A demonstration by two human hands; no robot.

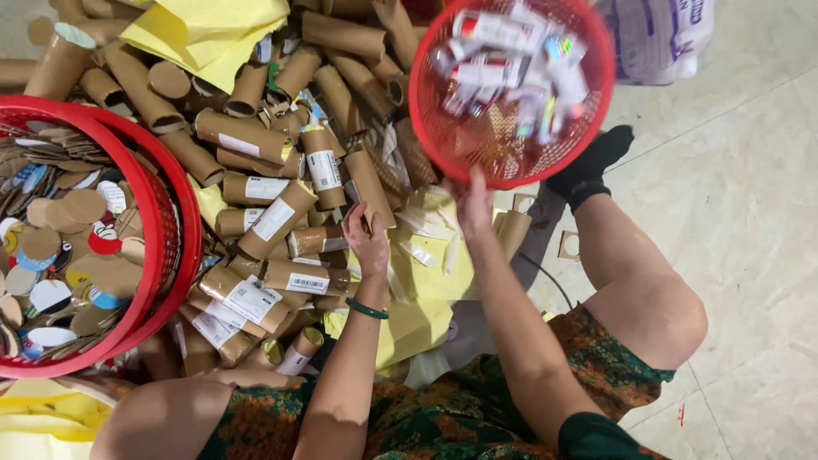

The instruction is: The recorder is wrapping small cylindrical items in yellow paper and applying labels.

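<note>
Gripping the rim of a round red mesh plastic basket [511, 89] of small packets, the right hand [471, 203] lifts it tilted; contents could spill. Left hand [366, 241] rests half-curled, empty, on brown cardboard tubes [281, 213].

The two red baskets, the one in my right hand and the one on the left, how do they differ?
The small red basket, gripped at its rim by the right hand, is raised, tilted and blurred; the large red basket rests still among the cardboard tubes. The small one holds shiny wrapped packets; the large one holds flat cardboard discs. The left hand touches neither basket. Both are round red mesh.
</note>
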